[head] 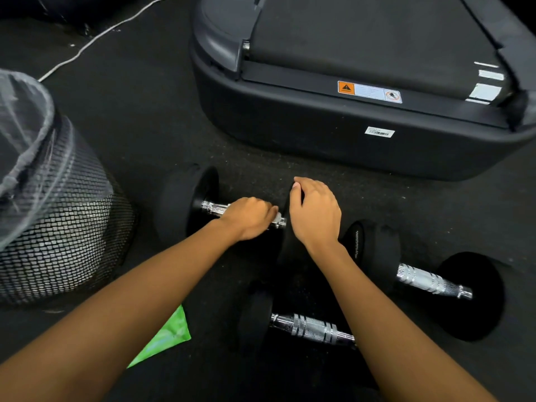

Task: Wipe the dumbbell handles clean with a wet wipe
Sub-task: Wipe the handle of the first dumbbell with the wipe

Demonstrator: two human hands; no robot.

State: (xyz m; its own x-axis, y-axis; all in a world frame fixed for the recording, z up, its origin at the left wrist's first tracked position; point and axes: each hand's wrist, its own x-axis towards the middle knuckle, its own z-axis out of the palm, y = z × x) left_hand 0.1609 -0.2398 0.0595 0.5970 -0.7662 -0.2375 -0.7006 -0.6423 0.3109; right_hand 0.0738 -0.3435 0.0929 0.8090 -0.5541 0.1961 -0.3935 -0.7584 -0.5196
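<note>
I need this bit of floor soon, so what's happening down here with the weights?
A person is wiping dumbbells. The left hand is curled over the chrome handle of the far dumbbell, with a bit of white wet wipe showing at its fingers. The right hand holds that dumbbell's right head steady. The near dumbbell and the right dumbbell lie untouched, and a green packet lies beside the left forearm.

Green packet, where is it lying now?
In the head view the green packet lies on the floor at lower left, partly under the left forearm, between the mesh bin and the nearest dumbbell.
</note>
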